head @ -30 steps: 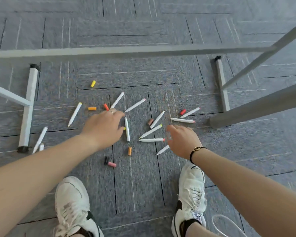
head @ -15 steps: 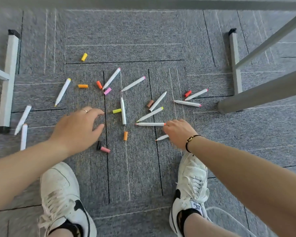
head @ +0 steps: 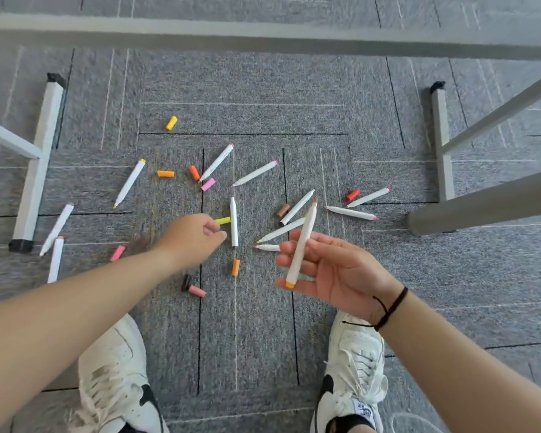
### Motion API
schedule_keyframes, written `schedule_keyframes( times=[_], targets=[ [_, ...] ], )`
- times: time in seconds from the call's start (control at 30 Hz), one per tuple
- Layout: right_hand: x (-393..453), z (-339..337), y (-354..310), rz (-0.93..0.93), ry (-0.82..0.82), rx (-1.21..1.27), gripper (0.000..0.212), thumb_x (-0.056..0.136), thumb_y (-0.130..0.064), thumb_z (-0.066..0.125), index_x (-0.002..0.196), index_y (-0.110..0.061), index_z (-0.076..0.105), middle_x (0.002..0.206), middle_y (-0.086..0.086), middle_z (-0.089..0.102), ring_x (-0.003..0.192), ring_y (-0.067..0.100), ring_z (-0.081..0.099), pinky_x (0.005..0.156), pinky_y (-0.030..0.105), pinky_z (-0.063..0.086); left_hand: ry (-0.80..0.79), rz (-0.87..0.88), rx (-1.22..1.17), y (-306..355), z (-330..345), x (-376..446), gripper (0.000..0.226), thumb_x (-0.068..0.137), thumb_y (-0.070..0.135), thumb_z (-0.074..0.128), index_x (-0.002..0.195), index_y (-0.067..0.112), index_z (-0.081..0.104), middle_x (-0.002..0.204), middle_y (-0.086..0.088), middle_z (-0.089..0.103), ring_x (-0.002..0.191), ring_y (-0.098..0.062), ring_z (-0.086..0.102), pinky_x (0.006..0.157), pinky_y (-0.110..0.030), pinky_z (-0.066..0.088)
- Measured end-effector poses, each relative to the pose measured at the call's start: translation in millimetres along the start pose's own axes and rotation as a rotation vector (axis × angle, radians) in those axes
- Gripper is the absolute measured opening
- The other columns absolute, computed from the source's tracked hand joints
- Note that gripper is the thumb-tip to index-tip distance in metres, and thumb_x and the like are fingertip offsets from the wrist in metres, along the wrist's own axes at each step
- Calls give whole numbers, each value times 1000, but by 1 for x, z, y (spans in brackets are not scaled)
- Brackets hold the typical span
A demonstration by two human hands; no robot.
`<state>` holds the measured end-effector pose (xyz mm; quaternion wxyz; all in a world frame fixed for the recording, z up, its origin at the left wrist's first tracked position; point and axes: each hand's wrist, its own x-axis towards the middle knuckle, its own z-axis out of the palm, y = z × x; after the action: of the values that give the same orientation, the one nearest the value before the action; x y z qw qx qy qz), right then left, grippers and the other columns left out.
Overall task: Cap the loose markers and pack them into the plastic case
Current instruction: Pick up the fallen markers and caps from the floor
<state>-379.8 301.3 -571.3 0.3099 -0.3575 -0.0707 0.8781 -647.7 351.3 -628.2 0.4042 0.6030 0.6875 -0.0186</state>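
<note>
Several uncapped white markers lie scattered on the grey carpet, among them one upright in the image (head: 233,221) and one with a pink end (head: 254,173). Loose caps lie between them: a yellow cap (head: 223,220), an orange cap (head: 235,267), a pink cap (head: 208,184) and a brown cap (head: 283,210). My right hand (head: 334,276) holds a white marker with an orange tip (head: 301,245), raised off the floor, tip pointing away. My left hand (head: 191,237) is low, fingers curled, fingertips at the yellow cap, which lies on the carpet. No plastic case is in view.
Grey table legs stand at the left (head: 36,170) and right (head: 442,145), with a crossbar (head: 263,34) across the top. A thick grey leg (head: 481,204) slants in from the right. My white shoes (head: 116,379) (head: 355,367) are at the bottom.
My right hand has picked the orange-tipped marker off the carpet and turned palm up. My left hand has moved right, from beside the pink and black caps to the yellow cap.
</note>
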Motion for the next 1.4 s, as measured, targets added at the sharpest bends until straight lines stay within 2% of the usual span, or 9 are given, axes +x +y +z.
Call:
schedule_keyframes(
  times=[0.17,0.33,0.47,0.63,0.77,0.9,1.0,1.13,1.4],
  targets=[
    [1,0,-7,45,-33,-6,25,97,-7,50,115,-1,66,110,21,69,102,32,69,95,58,51,-4,-47,117,21,30,27,62,94,55,54,52,11,50,43,0,38,42,-20,40,54,-27,39],
    [9,-1,-7,21,303,-222,28,87,-7,61,111,7,66,101,26,70,88,33,71,94,54,53,-2,-135,214,22,50,41,47,92,42,65,58,13,49,61,-6,60,47,-16,50,47,-27,42],
    [19,-6,-6,-43,488,-226,26,94,-3,59,113,14,60,92,27,71,75,31,71,81,44,60,-13,-136,172,14,44,48,40,93,28,66,59,14,51,59,-1,54,50,-15,53,45,-25,40],
    [30,-20,-8,-50,559,-295,18,95,-3,59,108,9,61,90,26,72,74,30,71,75,42,61,-223,-184,-514,15,18,33,8,90,7,68,91,0,67,80,-17,74,74,-25,74,77,-43,62],
    [42,-28,-10,-50,626,-546,12,91,1,62,103,4,64,87,23,71,75,29,67,73,39,60,-434,-95,-1066,26,-13,-4,37,86,-1,68,118,7,51,93,-27,71,82,-33,71,75,-39,63],
    [59,-37,-13,-20,660,-1148,8,93,-9,61,97,-14,66,77,8,66,58,13,53,48,21,44,-552,7,-1207,21,-34,-35,27,81,2,62,106,8,55,96,-36,66,97,-48,66,90,-52,56],
    [75,-40,-12,-1,613,-1444,9,95,-14,54,95,-17,63,71,1,60,52,12,46,41,19,36,-544,-11,-1352,15,-38,-44,22,73,2,61,95,5,61,94,-33,65,94,-46,66,83,-50,57],
    [95,-36,-8,1,526,-1739,10,88,-19,67,95,-16,60,84,1,58,69,18,55,55,25,43,-535,-64,-1458,10,-43,-48,17,80,13,61,95,5,64,92,-27,63,85,-38,66,74,-45,59],
    [115,-41,4,59,399,-2059,14,91,-19,68,102,-13,63,98,2,62,83,20,58,73,30,48,-624,-43,-1595,-5,-42,-59,51,71,39,86,107,6,71,99,-27,67,91,-40,67,93,-55,53]
  ],
)
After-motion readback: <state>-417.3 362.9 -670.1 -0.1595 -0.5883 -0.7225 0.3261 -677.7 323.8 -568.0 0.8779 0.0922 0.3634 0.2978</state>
